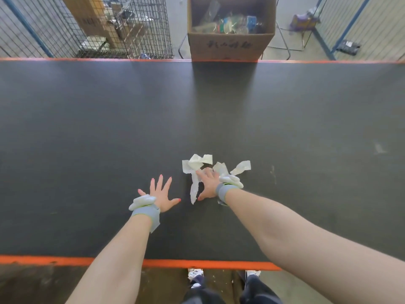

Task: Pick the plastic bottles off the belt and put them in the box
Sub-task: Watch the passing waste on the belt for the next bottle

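Seemingly one paper scrap (198, 165) under splayed right hand (208, 183); left hand (161, 194) spread empty

Black belt (197, 106), orange edges (65, 260)

Wide dark grey belt (131, 110) seen running left-right, edged w/ an orange strip at near and far sides. Surface mostly bare and matt, w/ faint pale scuffs at the right. A bunch of crumpled white paper scraps (198, 164) is seen lying near the belt's middle, slightly toward the near edge; several torn strips are spread out, some overlapping. Left hand (161, 197) is laid w/ spread fingers over the belt just left of the scraps; right hand (209, 183) is placed on the scraps.
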A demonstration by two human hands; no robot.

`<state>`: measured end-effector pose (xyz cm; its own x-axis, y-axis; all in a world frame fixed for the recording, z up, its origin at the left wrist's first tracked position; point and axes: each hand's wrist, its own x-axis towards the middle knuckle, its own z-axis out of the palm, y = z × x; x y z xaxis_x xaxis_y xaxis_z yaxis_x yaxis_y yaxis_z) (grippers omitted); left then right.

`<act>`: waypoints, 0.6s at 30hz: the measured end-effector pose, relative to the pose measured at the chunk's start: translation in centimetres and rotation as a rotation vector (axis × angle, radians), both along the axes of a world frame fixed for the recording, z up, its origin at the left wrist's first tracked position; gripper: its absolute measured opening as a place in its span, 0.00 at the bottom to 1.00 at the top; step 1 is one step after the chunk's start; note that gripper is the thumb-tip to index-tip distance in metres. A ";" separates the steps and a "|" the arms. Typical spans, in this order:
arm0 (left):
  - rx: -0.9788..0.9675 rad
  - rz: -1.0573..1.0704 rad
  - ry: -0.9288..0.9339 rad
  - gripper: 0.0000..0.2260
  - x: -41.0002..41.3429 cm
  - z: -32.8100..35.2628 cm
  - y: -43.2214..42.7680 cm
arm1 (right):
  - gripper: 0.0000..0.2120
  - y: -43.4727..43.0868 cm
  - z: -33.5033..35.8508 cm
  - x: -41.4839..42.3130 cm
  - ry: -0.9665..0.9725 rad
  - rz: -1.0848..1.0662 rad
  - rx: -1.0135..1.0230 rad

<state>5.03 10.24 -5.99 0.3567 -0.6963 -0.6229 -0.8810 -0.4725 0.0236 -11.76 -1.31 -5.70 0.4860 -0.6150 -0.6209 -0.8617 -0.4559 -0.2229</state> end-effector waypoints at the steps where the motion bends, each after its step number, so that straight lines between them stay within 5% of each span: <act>1: 0.015 -0.011 -0.014 0.36 0.0 -0.1 0.1 | 0.43 0.0 -0.3 -0.4 0.025 -0.003 -0.024; 4: 0.012 -0.010 -0.031 0.34 0.2 0.2 0.0 | 0.30 -0.4 -0.6 -1.0 -0.022 -0.148 -0.074; 11: -0.012 0.014 -0.059 0.32 0.6 1.4 -0.1 | 0.31 -1.7 1.3 0.2 -0.178 -0.328 -0.121; 15: -0.001 0.027 -0.068 0.32 1.1 1.4 0.7 | 0.34 -1.8 0.8 -0.3 0.040 -0.298 -0.053; 18: 0.030 0.037 -0.087 0.32 1.8 1.3 1.4 | 0.27 -1.9 0.0 -1.2 0.133 -0.277 -0.101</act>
